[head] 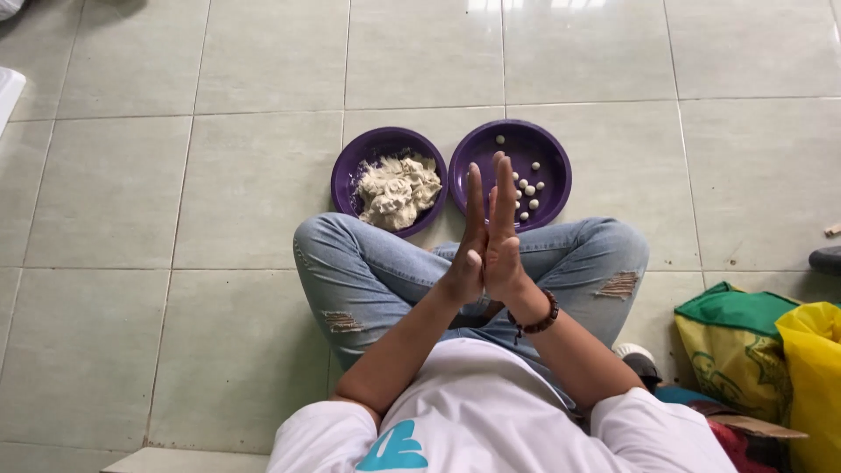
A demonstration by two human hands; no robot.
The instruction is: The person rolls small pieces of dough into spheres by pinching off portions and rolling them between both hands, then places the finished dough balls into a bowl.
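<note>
My left hand (470, 241) and my right hand (505, 236) are pressed flat together, palm to palm, fingers straight and pointing away from me, above my crossed legs. Whatever may lie between the palms is hidden. A beaded bracelet (539, 321) circles my right wrist. Just beyond my knees stand two purple plates on the tiled floor. The left plate (350, 166) holds a lump of pale dough (399, 189). The right plate (552, 166) holds several small pale dough balls (528, 190), partly hidden behind my fingertips.
I sit cross-legged in torn blue jeans (368, 280) on pale green floor tiles (219, 193). A green and yellow bag (731, 350) and a yellow plastic bag (810, 368) lie at my right. A white object's edge (7, 96) shows at far left.
</note>
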